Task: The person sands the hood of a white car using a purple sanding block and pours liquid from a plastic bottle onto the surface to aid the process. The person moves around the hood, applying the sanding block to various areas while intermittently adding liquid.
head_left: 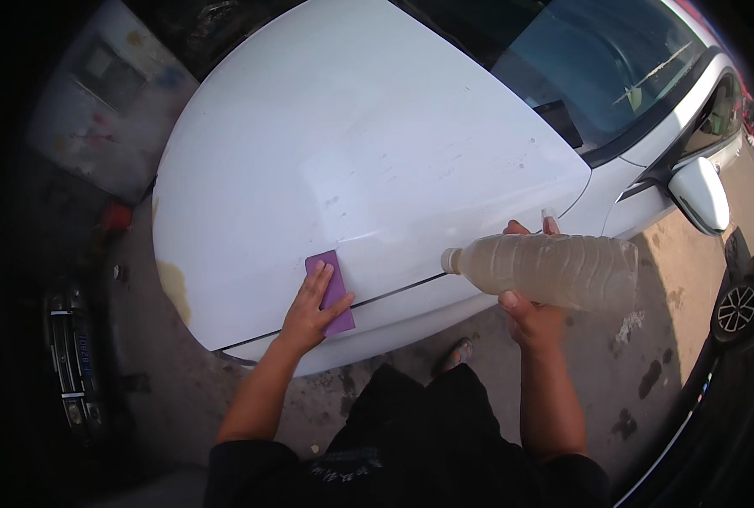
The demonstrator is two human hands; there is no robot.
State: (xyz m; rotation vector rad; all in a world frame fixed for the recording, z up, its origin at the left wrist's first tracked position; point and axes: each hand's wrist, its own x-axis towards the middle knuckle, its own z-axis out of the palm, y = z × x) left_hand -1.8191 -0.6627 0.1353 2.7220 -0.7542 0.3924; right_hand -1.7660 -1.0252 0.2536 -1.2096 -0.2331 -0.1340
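Note:
My left hand (309, 313) grips a flat purple sanding block (335, 292), pressed against the white car hood (309, 169) near its closest edge. The fingers lie over the block's upper face and the thumb is at its right side. In my right hand (533, 320) is a large clear plastic bottle (555, 267) with ridged sides and cloudy contents. It lies sideways above the fender, its neck toward the left and the hood. My thumb is on the near side and fingertips show beyond the far side. Small grey spots mark the hood's surface.
A yellowish patch (174, 292) shows at the hood's front edge. The windshield (605, 68) and side mirror (700, 195) are at the right. A stained panel (106, 97) stands at far left, above a loose grille (70, 360). A dark car's wheel (737, 308) is at far right.

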